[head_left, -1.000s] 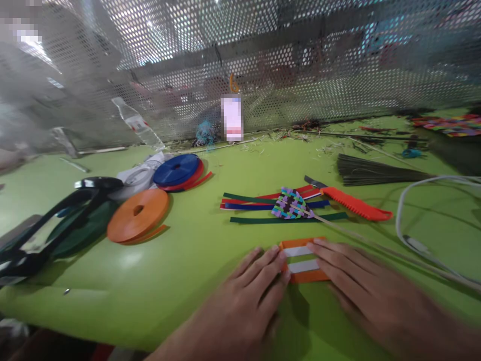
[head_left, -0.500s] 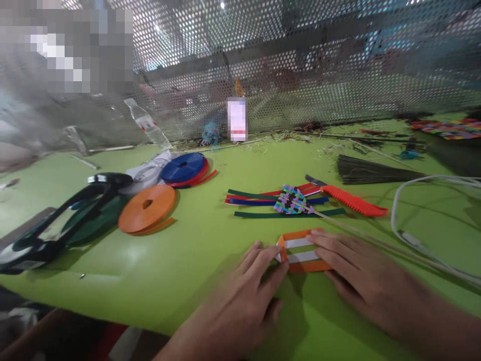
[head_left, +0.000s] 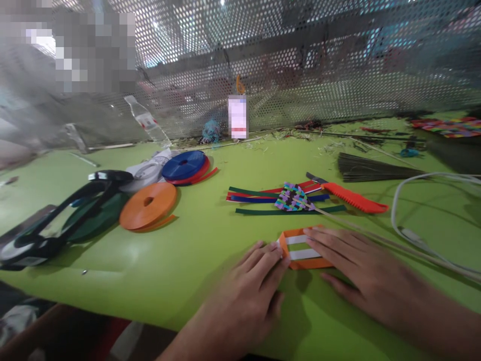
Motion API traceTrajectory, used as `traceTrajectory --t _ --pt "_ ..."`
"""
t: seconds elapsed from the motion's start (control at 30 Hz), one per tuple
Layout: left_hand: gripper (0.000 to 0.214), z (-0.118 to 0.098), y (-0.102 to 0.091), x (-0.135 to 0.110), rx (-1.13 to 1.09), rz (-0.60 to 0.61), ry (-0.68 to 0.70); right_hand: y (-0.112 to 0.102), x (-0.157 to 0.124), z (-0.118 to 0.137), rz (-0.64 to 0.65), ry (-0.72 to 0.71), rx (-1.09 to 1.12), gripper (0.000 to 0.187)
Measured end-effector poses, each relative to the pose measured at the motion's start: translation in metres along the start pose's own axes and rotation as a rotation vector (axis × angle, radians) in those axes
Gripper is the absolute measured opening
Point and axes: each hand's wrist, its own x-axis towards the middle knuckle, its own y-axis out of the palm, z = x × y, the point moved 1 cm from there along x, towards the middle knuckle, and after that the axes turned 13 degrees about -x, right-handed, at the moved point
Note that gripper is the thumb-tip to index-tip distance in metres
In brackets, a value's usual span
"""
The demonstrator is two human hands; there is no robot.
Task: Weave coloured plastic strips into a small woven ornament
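Note:
Flat on the green table lies a small frame of orange and white strips (head_left: 298,263), folded to a slanted orange edge at its left end. The fingertips of my left hand (head_left: 251,288) press on that left end, with the thumb tucked low and apart from the strips. Over the right end lies my right hand (head_left: 361,265), fingers stretched out flat and thumb spread; it hides that end. Just beyond the frame is a woven patch of purple, teal and black (head_left: 292,197) on a thin stick, resting across green, red and blue strips (head_left: 253,211).
A red-handled knife (head_left: 355,198) and a white cable (head_left: 394,205) lie to the right, near a bundle of dark thin sticks (head_left: 376,168). On the left are orange (head_left: 148,205) and blue (head_left: 184,165) strip rolls and a black-framed object (head_left: 33,240). A phone (head_left: 237,118) leans against the mesh.
My right hand has slid slightly left and up over the frame, its thumb now further from the lower orange strip. My left fingertips stay on the left end.

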Motion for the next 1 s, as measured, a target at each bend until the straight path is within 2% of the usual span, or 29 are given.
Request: traceTrajectory --t 0.3,0.4,0.6,0.8,1.0 --pt "0.048 -0.002 -0.004 0.004 -0.046 0.023 -0.032 0.004 0.000 -0.001 0.003 0.031 0.039 0.041" --pt "0.048 -0.002 -0.004 0.004 -0.028 0.036 -0.030 0.002 0.004 -0.002 -0.037 -0.018 -0.004 0.035" --pt "0.046 -0.003 -0.006 0.005 -0.028 0.032 -0.017 -0.005 0.010 -0.002 -0.066 -0.070 -0.032 0.040" --pt "0.045 -0.004 -0.010 0.007 -0.047 0.096 -0.023 0.000 0.005 -0.001 -0.047 -0.025 0.039 0.037" --pt "0.044 -0.003 -0.015 0.013 -0.008 0.169 0.050 0.001 0.002 -0.003 -0.028 -0.019 0.070 0.042"
